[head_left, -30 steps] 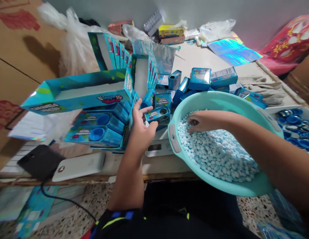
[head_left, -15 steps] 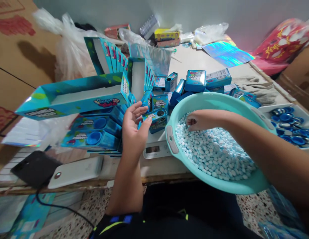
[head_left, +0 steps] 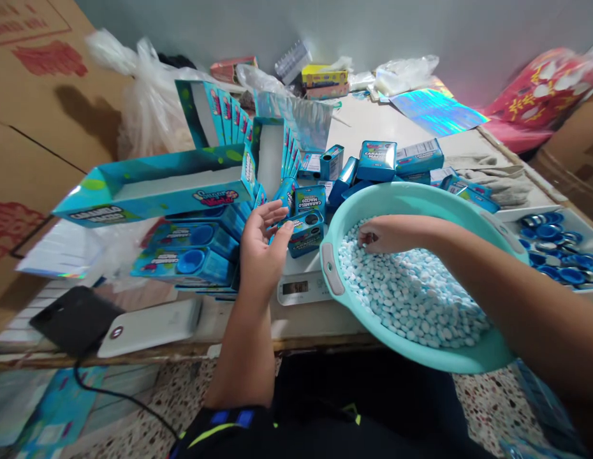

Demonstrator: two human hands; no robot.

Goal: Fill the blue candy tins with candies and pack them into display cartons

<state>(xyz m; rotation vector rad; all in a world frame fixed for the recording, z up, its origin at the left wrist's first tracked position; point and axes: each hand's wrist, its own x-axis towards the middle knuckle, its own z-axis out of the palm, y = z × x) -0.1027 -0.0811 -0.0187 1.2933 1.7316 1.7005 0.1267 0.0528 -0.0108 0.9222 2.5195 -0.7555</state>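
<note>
My left hand (head_left: 264, 245) is open, palm turned inward and fingers apart, beside a blue candy tin (head_left: 306, 233). That tin has a dark round opening on top and stands over a small white digital scale (head_left: 295, 289), partly covered by the basin. Inside the turquoise basin (head_left: 332, 220), my right hand (head_left: 380, 234) has its fingers curled at the surface of the pale blue and white candies (head_left: 416, 306). What those fingers hold, if anything, is hidden. Another blue tin (head_left: 310, 199) is just behind the one by my left hand.
Blue display boxes (head_left: 201, 236) are stacked at left, with an open carton (head_left: 153, 185) on top. More tins (head_left: 377, 159) lie behind the basin. A white tray (head_left: 521, 217) of blue caps is at right. A power bank (head_left: 148, 328) with a cable lies by the front edge.
The whole view has shifted slightly, with things at left appearing further right. Both hands keep nearly the same pose and place relative to the tin and the basin.
</note>
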